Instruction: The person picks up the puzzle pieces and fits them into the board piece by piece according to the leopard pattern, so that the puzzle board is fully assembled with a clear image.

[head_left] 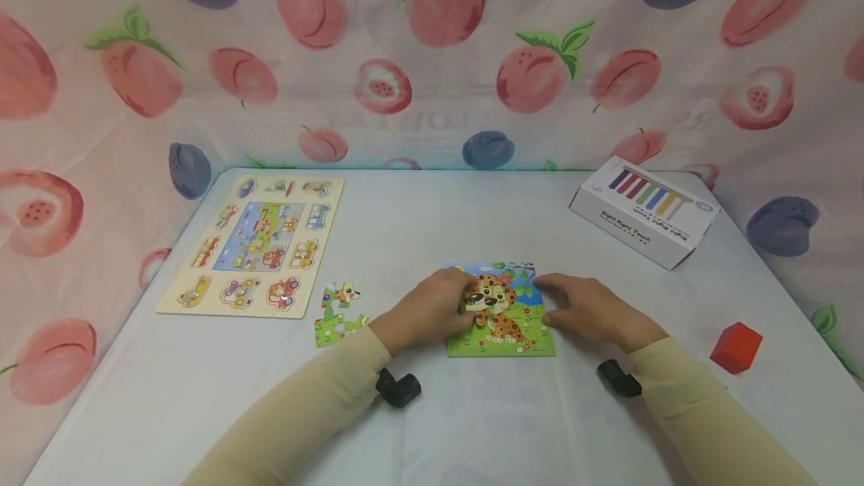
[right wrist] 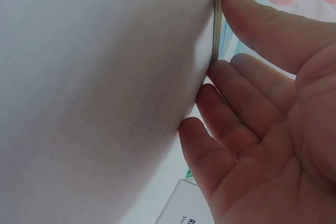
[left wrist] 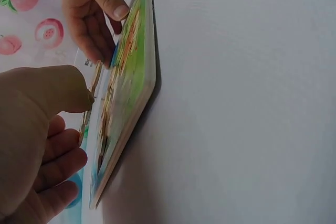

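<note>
A square jigsaw puzzle (head_left: pixel 516 345) with a spotted leopard cub on green grass lies flat on the table in the head view. Over its left half, my left hand (head_left: pixel 432 311) pinches a thin puzzle piece (left wrist: pixel 96 80) between thumb and fingers; the left wrist view shows it tilted on edge, close above the picture. My right hand (head_left: pixel 590 310) steadies the puzzle's right edge, its thumb and fingertips against the side and the fingers nearly straight. Part of the puzzle's upper left is hidden under my left hand.
Several loose, partly joined puzzle pieces (head_left: pixel 331 325) lie left of my left forearm. A wooden vehicle puzzle board (head_left: pixel 307 246) sits at the back left. At the back right stands a white box (head_left: pixel 628 235), with a red block (head_left: pixel 736 347) nearer on the right.
</note>
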Action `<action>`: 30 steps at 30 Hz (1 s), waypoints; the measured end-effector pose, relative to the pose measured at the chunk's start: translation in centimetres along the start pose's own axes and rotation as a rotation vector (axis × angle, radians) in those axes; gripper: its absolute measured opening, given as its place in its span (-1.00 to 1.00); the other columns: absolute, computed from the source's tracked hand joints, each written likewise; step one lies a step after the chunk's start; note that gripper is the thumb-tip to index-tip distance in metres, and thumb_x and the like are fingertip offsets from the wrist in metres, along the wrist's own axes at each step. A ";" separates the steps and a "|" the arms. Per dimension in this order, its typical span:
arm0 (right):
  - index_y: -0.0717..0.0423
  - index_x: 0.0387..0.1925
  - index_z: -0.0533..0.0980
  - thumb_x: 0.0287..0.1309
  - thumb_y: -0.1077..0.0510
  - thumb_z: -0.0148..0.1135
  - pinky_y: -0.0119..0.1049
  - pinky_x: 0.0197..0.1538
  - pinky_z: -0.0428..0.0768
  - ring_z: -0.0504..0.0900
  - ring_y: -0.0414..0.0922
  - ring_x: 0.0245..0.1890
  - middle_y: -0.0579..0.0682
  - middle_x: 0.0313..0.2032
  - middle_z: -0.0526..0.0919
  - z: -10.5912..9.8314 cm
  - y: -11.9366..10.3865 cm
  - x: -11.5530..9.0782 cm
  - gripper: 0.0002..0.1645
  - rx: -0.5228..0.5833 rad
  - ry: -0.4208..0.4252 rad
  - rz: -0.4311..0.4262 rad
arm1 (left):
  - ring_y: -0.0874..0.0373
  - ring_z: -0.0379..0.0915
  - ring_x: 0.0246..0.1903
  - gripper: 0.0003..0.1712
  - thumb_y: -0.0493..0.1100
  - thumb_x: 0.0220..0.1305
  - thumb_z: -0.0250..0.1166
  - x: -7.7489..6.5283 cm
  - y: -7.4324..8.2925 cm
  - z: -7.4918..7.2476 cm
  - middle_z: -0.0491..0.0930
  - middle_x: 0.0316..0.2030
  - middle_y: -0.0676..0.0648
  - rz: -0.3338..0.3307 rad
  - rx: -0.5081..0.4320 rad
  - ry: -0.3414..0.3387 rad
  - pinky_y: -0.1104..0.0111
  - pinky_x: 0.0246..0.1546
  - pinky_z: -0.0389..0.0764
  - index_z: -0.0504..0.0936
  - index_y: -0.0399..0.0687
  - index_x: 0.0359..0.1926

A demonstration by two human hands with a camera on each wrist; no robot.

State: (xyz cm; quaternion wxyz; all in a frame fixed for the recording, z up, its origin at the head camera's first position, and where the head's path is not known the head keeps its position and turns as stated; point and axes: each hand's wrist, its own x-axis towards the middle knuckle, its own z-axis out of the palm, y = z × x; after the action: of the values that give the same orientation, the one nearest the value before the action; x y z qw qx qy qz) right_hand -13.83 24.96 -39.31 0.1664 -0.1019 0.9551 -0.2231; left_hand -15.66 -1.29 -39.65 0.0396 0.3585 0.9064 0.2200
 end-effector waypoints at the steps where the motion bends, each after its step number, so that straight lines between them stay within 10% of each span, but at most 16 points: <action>1: -0.03 0.23 0.26 -0.06 0.00 0.32 0.15 0.14 0.10 0.09 0.18 0.23 0.11 0.24 0.22 0.0 0.0 0.0 -0.22 0.000 0.001 -0.001 | 0.19 0.33 -0.13 -0.47 -0.10 0.01 0.25 0.1 0.1 0.2 0.47 -0.14 -0.06 0.001 0.006 0.001 0.41 -0.08 0.37 0.44 -0.25 0.01; 30: -0.01 0.23 0.25 -0.05 0.01 0.31 0.14 0.13 0.13 0.12 0.17 0.23 0.11 0.23 0.24 0.0 0.0 0.0 -0.22 0.002 0.004 -0.025 | 0.17 0.38 -0.22 -0.57 -0.09 0.01 0.25 1.0 1.0 1.9 0.49 -0.24 -0.02 0.062 0.154 0.074 0.40 -0.18 0.42 0.49 -0.19 -0.08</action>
State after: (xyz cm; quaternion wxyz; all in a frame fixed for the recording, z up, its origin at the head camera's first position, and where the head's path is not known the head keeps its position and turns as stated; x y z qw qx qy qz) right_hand -13.83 24.92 -39.32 0.1616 -0.1132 0.9539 -0.2263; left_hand -15.36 0.69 -40.83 -0.0282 0.3798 0.9100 0.1639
